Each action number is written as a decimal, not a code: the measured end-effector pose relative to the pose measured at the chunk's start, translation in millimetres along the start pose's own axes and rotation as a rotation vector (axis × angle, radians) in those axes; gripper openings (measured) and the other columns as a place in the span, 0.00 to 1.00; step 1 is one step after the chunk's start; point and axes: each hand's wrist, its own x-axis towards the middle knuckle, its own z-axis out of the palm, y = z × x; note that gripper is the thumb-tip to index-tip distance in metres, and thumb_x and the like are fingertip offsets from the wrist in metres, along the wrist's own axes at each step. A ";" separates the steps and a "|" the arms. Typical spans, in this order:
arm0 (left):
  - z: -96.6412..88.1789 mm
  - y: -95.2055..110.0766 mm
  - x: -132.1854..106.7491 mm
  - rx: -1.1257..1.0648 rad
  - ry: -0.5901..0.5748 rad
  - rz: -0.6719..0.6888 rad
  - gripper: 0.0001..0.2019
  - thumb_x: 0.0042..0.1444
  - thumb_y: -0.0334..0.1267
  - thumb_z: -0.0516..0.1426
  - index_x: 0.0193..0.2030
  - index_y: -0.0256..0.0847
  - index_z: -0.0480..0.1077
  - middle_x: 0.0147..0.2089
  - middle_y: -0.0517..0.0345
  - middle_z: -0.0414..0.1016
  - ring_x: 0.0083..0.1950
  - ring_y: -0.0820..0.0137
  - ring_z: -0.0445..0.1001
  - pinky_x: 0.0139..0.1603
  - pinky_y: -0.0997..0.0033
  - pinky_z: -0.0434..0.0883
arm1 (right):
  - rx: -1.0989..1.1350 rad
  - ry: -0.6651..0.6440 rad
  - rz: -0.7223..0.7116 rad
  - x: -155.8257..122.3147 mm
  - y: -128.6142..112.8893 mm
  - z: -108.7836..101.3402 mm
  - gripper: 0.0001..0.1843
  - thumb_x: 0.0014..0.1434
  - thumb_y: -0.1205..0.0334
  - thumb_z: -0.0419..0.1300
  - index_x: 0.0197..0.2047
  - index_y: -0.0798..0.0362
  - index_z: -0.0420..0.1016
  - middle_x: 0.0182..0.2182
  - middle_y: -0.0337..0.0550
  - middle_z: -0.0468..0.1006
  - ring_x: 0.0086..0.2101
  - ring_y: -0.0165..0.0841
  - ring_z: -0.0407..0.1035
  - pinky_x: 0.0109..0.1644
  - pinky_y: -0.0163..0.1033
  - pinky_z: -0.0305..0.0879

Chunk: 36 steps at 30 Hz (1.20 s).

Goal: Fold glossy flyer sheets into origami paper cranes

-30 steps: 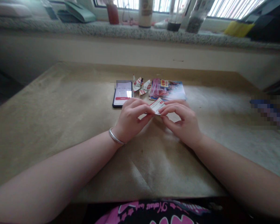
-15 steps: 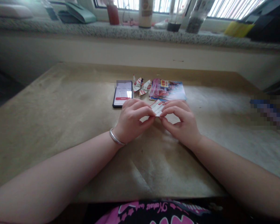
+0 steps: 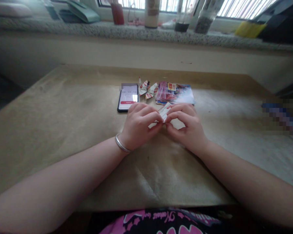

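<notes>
Left hand (image 3: 139,125) and right hand (image 3: 185,126) are meeting fingertip to fingertip, pinching a small folded paper (image 3: 164,112) above the table (image 3: 63,117), near the phone (image 3: 128,97).

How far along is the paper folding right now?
Done: folded paper figures lie beside the phone. In hand: the left hand and right hand pinch a partly folded sheet between them. Left: a stack of printed sheets lies flat behind the hands.

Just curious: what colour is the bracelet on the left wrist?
Silver bracelet, seen in the head view.
</notes>
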 end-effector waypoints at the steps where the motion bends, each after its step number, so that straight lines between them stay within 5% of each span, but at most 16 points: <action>1: -0.1 0.4 0.3 0.015 -0.006 0.015 0.03 0.55 0.36 0.60 0.31 0.43 0.71 0.34 0.62 0.76 0.37 0.70 0.68 0.44 0.64 0.63 | -0.004 -0.005 -0.003 0.1 -0.3 0.4 0.08 0.50 0.72 0.60 0.31 0.48 0.70 0.34 0.40 0.75 0.42 0.38 0.70 0.49 0.48 0.66; 36: -0.8 -4.9 -1.5 -0.056 -0.004 -0.032 0.07 0.57 0.37 0.59 0.27 0.43 0.70 0.33 0.61 0.75 0.36 0.70 0.67 0.45 0.65 0.63 | -0.233 -0.026 -0.062 1.1 6.9 -7.4 0.08 0.49 0.71 0.59 0.29 0.47 0.68 0.35 0.40 0.75 0.45 0.40 0.69 0.51 0.49 0.65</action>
